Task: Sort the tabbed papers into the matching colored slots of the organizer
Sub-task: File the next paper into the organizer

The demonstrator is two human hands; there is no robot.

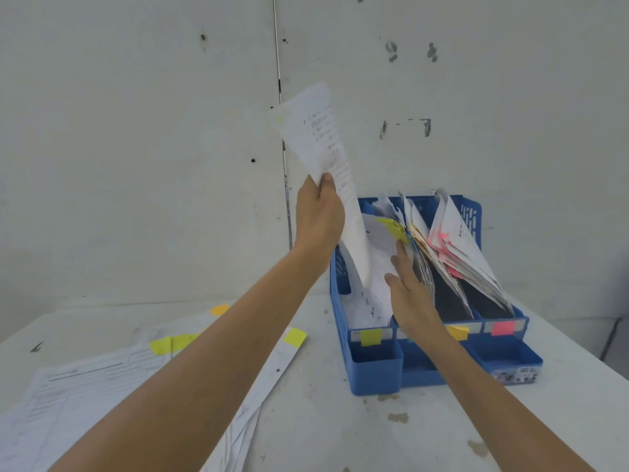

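Observation:
My left hand grips a white handwritten sheet with a faint yellow tab, held upright; its lower end dips into the leftmost slot of the blue organizer. That slot carries a yellow label and holds papers with yellow tabs. My right hand is flat and open, pressing the papers in that slot back toward the divider. The orange label and pink label mark the middle and right slots, both filled with tabbed papers.
A loose pile of printed sheets with yellow tabs and an orange tab lies on the white table at the left. The organizer stands against the white wall. The table's right edge runs just past the organizer.

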